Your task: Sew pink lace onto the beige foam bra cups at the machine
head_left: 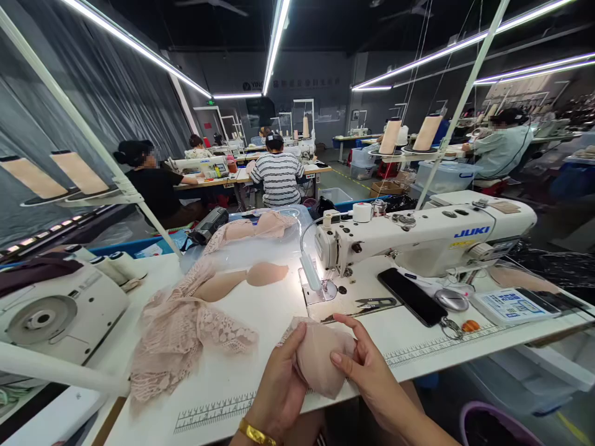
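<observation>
Lower centre, my left hand (pixel 279 387) and right hand (pixel 369 371) both grip the beige cup (pixel 316 362); light thumbs should avoid creasing it.

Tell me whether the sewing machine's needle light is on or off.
On: the lamp beside the sewing machine needle glows white and casts a bright patch on the table.

a pale pink cup (pixel 318 359), soft and rounded, sits pinched between the left hand (pixel 279 390) and right hand (pixel 367 371) over the near tabletop (pixel 274 310) edge. what looks like lace trims its upper left rim.
</observation>
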The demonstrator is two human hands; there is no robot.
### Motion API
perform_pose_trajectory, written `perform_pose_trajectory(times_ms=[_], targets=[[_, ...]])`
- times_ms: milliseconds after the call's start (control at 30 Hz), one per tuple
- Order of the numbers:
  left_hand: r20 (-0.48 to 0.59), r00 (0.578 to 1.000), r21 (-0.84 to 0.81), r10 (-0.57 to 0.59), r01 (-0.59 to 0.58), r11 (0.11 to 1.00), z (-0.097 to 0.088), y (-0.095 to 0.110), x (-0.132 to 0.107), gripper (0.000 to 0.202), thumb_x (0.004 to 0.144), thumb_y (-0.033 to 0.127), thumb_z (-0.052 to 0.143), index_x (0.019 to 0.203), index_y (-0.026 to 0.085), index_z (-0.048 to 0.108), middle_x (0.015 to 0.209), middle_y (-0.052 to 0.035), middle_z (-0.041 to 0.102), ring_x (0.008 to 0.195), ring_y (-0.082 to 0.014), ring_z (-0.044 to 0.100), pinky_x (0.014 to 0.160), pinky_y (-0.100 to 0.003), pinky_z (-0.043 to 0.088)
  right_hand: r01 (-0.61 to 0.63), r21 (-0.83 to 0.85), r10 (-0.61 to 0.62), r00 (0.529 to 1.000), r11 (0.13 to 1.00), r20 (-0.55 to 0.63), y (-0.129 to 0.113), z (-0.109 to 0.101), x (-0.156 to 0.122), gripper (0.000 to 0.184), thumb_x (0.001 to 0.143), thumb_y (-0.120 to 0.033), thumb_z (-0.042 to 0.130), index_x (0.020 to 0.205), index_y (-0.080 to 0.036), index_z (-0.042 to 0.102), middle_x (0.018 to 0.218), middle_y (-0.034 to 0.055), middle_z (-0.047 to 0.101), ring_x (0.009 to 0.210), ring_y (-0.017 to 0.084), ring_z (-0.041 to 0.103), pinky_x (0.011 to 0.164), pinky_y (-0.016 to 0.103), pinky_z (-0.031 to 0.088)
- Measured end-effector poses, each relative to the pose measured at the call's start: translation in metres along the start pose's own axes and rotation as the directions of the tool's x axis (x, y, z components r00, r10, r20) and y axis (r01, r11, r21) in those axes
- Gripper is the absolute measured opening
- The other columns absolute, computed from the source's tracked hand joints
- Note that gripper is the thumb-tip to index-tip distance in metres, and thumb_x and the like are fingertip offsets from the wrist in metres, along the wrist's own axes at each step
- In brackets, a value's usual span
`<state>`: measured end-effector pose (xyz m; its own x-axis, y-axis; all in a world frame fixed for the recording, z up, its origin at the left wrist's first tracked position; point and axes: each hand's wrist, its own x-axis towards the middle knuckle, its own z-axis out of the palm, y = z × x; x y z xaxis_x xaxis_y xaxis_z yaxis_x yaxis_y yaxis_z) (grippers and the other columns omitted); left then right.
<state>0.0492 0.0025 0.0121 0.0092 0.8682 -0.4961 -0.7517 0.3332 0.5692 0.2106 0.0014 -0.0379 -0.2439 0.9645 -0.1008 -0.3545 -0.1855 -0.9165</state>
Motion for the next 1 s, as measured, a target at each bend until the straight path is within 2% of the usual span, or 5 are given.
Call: perform_pose_trajectory(times_ms=[100,333,633,867,1000], targets=[[0.033,0.999,0.023,-0.007,0.006,1.0,0.0,0.001,0.001,0.024,0.083,0.032,0.086,0.094,0.012,0.076,0.095,-0.0087,0.075,0.081,-0.0201,0.069,0.073,-0.028,0.058,-0.002,0.028,0.002,1.0,1.0,0.002,0.0,-0.002,0.003,0.076,0.085,-0.046,0.082,0.147,-0.031,0.041,0.096,0.0018,0.069,0.093,0.022,0.061,0.084,0.033,0.047],[0.125,0.992,0.11,-0.01,-0.004,0.994,-0.005,-0.001,0.009,0.034,0.086,0.036,0.083,0.106,0.009,0.077,0.106,-0.0145,0.076,0.101,-0.027,0.07,0.087,-0.031,0.058,-0.006,0.074,0.007,1.0,0.997,-0.013,-0.002,-0.004,0.008,0.075,0.083,-0.048,0.083,0.144,-0.029,0.044,0.101,0.0042,0.072,0.092,0.022,0.063,0.084,0.033,0.048],[0.086,0.995,0.1,0.053,-0.062,0.993,0.006,0.001,0.009,0.037,0.081,0.035,0.088,0.105,0.011,0.077,0.111,-0.0135,0.075,0.103,-0.0274,0.07,0.092,-0.032,0.057,-0.006,0.073,0.005,1.0,0.997,0.017,-0.006,-0.006,0.012,0.071,0.087,-0.047,0.08,0.144,-0.029,0.041,0.102,0.004,0.071,0.095,0.023,0.064,0.087,0.037,0.048],[0.12,0.992,0.11,0.042,-0.056,0.992,0.006,0.003,0.017,0.038,0.074,0.036,0.093,0.1,0.013,0.078,0.107,-0.0114,0.076,0.099,-0.0259,0.071,0.088,-0.032,0.058,0.011,0.048,-0.012,1.0,0.999,0.012,-0.006,-0.007,0.016,0.068,0.087,-0.048,0.08,0.142,-0.031,0.045,0.1,0.0037,0.071,0.095,0.023,0.064,0.086,0.035,0.049],[0.105,0.993,0.193,0.051,-0.07,0.979,0.012,0.005,0.021,0.043,0.066,0.031,0.097,0.099,0.01,0.079,0.106,-0.0147,0.076,0.099,-0.0277,0.07,0.088,-0.034,0.058,0.01,0.056,-0.012,0.999,0.998,0.049,-0.005,-0.008,0.014,0.081,0.087,-0.048,0.08,0.151,-0.031,0.033,0.107,0.0046,0.069,0.097,0.023,0.065,0.09,0.036,0.049]])
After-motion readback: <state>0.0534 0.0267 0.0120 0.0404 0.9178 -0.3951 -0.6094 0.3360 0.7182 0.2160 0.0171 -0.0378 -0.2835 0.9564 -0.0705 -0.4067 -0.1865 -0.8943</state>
